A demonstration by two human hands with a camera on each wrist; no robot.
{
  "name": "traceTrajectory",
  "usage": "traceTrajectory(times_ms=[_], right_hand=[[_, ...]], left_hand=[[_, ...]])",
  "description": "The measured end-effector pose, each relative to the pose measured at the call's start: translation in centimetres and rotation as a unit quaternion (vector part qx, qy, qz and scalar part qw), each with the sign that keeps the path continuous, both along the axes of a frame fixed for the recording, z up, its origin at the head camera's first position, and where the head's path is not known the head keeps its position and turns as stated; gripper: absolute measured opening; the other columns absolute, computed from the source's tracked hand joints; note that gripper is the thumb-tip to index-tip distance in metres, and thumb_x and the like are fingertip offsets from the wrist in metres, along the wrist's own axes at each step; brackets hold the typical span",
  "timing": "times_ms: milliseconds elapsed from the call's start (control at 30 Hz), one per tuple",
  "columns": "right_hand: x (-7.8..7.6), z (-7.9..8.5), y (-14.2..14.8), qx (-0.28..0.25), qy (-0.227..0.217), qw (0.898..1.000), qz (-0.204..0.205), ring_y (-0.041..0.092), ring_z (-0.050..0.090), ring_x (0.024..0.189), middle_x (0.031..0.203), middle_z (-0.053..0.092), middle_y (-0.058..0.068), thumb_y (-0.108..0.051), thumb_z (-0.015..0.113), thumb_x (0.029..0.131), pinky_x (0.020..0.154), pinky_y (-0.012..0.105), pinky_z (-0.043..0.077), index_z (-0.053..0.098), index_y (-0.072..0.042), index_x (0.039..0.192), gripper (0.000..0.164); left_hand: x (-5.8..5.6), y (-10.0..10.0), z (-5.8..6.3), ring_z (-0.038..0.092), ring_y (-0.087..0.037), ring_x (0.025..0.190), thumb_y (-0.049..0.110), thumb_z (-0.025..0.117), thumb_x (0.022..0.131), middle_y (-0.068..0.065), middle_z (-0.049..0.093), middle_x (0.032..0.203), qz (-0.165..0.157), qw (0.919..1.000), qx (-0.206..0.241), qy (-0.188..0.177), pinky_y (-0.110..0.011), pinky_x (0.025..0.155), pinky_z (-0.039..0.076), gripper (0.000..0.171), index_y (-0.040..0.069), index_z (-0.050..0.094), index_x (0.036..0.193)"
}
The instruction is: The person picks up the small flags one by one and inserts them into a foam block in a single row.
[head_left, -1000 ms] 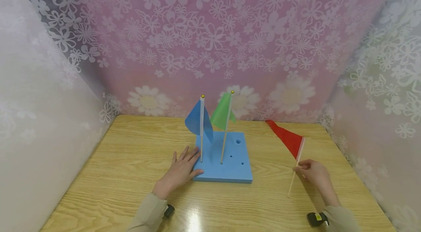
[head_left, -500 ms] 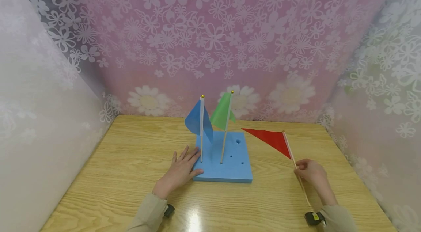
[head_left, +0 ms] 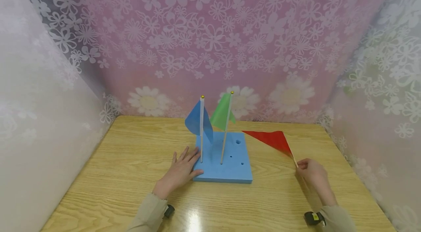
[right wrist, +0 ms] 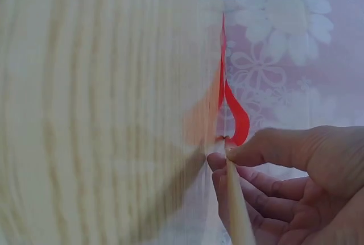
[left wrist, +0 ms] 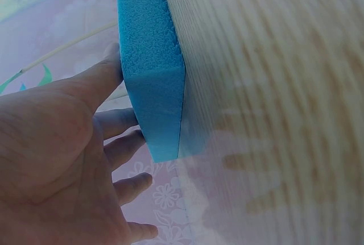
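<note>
My left hand rests with fingers spread on the left edge of a blue foam board. In the left wrist view the thumb and two fingertips touch the side of the foam. A blue flag and a green flag stand in holes in the board, the green one leaning slightly right. Right of the board, my right hand pinches the wooden stick of a red flag between thumb and fingers. The red cloth points left, low over the table. The stick runs back under the palm.
Three open holes show on the board's right part, the largest hole near the back corner. The wood-grain table is walled by flowered cloth behind and at both sides.
The red flag has turned in my right hand: its top swung left and its cloth lies lower, with the stick's lower end swung toward the wrist. My left hand and the board stay put.
</note>
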State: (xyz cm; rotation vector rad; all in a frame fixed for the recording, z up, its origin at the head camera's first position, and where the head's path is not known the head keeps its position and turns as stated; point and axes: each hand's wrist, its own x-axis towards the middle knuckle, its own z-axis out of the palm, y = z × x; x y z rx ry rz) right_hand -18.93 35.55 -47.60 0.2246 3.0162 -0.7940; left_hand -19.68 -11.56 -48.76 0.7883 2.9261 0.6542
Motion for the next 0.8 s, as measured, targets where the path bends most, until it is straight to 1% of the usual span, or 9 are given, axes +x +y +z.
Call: traceTrajectory(times_ms=[67,100,200,300,367,433,600,700,800], right_hand=[[-0.1,0.0,0.1,-0.004,0.001,1.000,-0.002,0.036,0.067,0.085,0.095,0.070,0.022,-0.009,0.067,0.092,0.070,0.044,0.051,0.066,0.014,0.111,0.029],[-0.1,0.0,0.1,-0.004,0.004,1.000,-0.004,0.035,0.067,0.085,0.096,0.071,0.023,-0.009,0.067,0.092,0.070,0.043,0.050,0.066,0.013,0.112,0.030],[-0.2,0.1,-0.2,-0.006,0.018,1.000,-0.009,0.028,0.067,0.079,0.097,0.071,0.022,-0.009,0.067,0.093,0.066,0.036,0.049,0.066,0.013,0.115,0.031],[-0.1,0.4,-0.8,-0.028,0.040,0.999,-0.014,0.021,0.070,0.073,0.101,0.071,0.025,-0.007,0.066,0.094,0.062,0.029,0.052,0.065,0.013,0.118,0.032],[-0.1,0.6,-1.3,-0.048,0.054,0.997,-0.014,0.022,0.072,0.069,0.102,0.070,0.027,-0.007,0.066,0.094,0.057,0.027,0.054,0.064,0.014,0.121,0.034],[-0.2,0.8,-1.9,-0.064,0.069,0.996,-0.012,0.025,0.074,0.069,0.104,0.070,0.029,-0.006,0.067,0.095,0.055,0.027,0.056,0.063,0.015,0.122,0.035],[-0.8,1.1,-3.2,-0.093,0.106,0.990,-0.008,0.027,0.075,0.072,0.104,0.070,0.028,-0.006,0.069,0.094,0.057,0.028,0.059,0.063,0.013,0.124,0.035],[-1.0,1.4,-4.1,-0.118,0.116,0.986,-0.008,0.026,0.075,0.074,0.106,0.070,0.028,-0.006,0.070,0.095,0.060,0.030,0.061,0.063,0.012,0.126,0.036],[-1.2,1.7,-5.0,-0.144,0.120,0.982,-0.011,0.028,0.075,0.077,0.109,0.069,0.029,-0.006,0.070,0.096,0.062,0.031,0.062,0.063,0.010,0.128,0.037]], left_hand=[[0.0,0.0,0.0,0.018,-0.045,0.152,0.039,0.061,0.101,-0.012,0.032,0.164,0.001,1.0000,0.001,0.002,-0.078,0.112,0.012,0.066,0.008,0.041,0.156],[0.0,0.0,0.0,0.019,-0.045,0.152,0.039,0.061,0.101,-0.012,0.033,0.164,0.001,1.0000,0.001,0.004,-0.078,0.112,0.012,0.066,0.007,0.042,0.156],[0.0,0.0,0.0,0.019,-0.045,0.152,0.039,0.061,0.101,-0.012,0.033,0.164,-0.001,1.0000,0.001,0.003,-0.078,0.112,0.012,0.066,0.007,0.042,0.156],[0.0,0.0,0.0,0.018,-0.045,0.152,0.039,0.060,0.102,-0.012,0.032,0.164,-0.001,1.0000,0.003,0.000,-0.078,0.112,0.011,0.066,0.007,0.041,0.156],[0.1,0.0,0.0,0.018,-0.045,0.152,0.038,0.060,0.102,-0.012,0.032,0.164,-0.001,1.0000,0.005,-0.002,-0.078,0.112,0.011,0.066,0.007,0.041,0.156],[0.1,0.0,0.1,0.018,-0.045,0.152,0.038,0.061,0.102,-0.012,0.032,0.164,-0.001,1.0000,0.007,-0.002,-0.078,0.112,0.011,0.065,0.007,0.041,0.156],[0.1,-0.1,0.0,0.018,-0.046,0.152,0.038,0.060,0.102,-0.013,0.033,0.164,-0.002,1.0000,0.008,0.000,-0.078,0.112,0.011,0.065,0.007,0.041,0.156],[0.0,-0.1,-0.1,0.018,-0.046,0.152,0.038,0.060,0.102,-0.013,0.033,0.163,-0.003,1.0000,0.006,0.004,-0.078,0.112,0.011,0.065,0.007,0.041,0.155],[0.0,-0.1,-0.1,0.018,-0.045,0.152,0.038,0.060,0.102,-0.013,0.033,0.163,-0.005,1.0000,0.006,0.005,-0.078,0.112,0.011,0.065,0.007,0.041,0.155]])
